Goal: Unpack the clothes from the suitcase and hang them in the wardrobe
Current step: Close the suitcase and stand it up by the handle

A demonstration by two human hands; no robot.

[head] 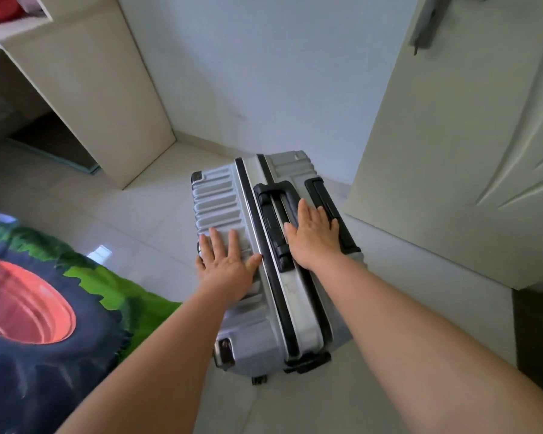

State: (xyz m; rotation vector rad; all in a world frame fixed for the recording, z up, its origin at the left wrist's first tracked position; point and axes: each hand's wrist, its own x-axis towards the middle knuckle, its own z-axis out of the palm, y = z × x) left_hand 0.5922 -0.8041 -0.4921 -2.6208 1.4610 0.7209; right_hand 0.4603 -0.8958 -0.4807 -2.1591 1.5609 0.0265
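Note:
A silver ribbed hard-shell suitcase [251, 327] stands closed on the tiled floor in the middle of the view, black trim running along its seam. My left hand [224, 264] lies flat with straight fingers on the ribbed left shell. My right hand [312, 234] rests flat on the top side, over the black pull handle [271, 195]. No clothes show. The wardrobe [85, 89] is at the upper left, with an open cream door panel and a dark inside.
A second cream door [470, 136] with moulded panels stands close on the right. A bed cover [38, 308] printed with a big tyre on green fills the lower left. Pale wall behind; floor tiles around the suitcase.

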